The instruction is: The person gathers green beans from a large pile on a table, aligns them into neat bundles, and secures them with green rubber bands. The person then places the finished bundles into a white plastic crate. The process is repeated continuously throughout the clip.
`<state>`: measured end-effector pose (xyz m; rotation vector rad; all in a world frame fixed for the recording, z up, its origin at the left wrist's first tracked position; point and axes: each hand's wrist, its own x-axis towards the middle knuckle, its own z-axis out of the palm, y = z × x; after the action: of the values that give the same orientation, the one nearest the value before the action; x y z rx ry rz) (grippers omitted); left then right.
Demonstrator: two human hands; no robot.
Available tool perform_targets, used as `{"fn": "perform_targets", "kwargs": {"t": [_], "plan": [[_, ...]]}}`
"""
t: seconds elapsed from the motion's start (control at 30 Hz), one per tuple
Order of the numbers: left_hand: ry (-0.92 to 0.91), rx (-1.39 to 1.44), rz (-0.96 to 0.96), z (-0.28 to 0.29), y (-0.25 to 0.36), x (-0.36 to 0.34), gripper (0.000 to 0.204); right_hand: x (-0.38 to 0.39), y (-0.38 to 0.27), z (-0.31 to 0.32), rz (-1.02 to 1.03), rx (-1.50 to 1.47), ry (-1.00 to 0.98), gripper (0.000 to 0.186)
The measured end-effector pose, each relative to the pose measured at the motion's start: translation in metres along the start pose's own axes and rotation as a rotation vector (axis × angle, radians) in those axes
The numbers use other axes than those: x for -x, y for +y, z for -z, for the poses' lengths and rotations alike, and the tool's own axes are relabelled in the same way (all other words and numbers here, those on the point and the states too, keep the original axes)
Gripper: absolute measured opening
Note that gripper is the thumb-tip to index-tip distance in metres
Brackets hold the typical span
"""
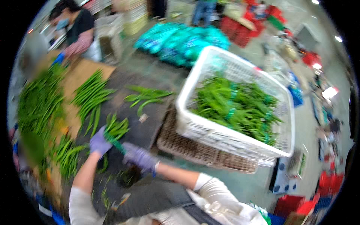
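My left hand, in a purple glove, is closed around a small bundle of long green vegetables above the dark work surface. A green strip runs from the bundle to my right hand, also purple-gloved, whose fingers are closed on it; blur hides their detail. Loose green pieces lie ahead, and piles of long green pods rest on a tan board to the left. At the right, a white plastic crate holds leafy green bundles with green bands.
A masked co-worker in blue gloves works at the board's far end. Brown crates lie under the white one. Teal sacks, red crates and another person's legs are behind; more red crates are at lower right.
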<state>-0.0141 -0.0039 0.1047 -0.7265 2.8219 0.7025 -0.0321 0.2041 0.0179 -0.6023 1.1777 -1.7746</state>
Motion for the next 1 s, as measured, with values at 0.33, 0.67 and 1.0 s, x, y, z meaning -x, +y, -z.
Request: {"fn": "perform_targets", "kwargs": {"t": [0.33, 0.67, 1.0], "plan": [[-0.231, 0.633, -0.074, 0.012, -0.036, -0.017, 0.073, -0.060, -0.055, 0.016, -0.247, 0.646, 0.175, 0.043], [-0.371, 1.265, -0.030, -0.013, -0.004, 0.007, 0.060, -0.083, -0.088, -0.001, -0.014, 1.088, 0.386, 0.040], [-0.454, 1.235, -0.018, -0.015, -0.019, 0.011, 0.050, -0.055, -0.119, -0.002, 0.155, 0.982, 0.341, 0.043]]}}
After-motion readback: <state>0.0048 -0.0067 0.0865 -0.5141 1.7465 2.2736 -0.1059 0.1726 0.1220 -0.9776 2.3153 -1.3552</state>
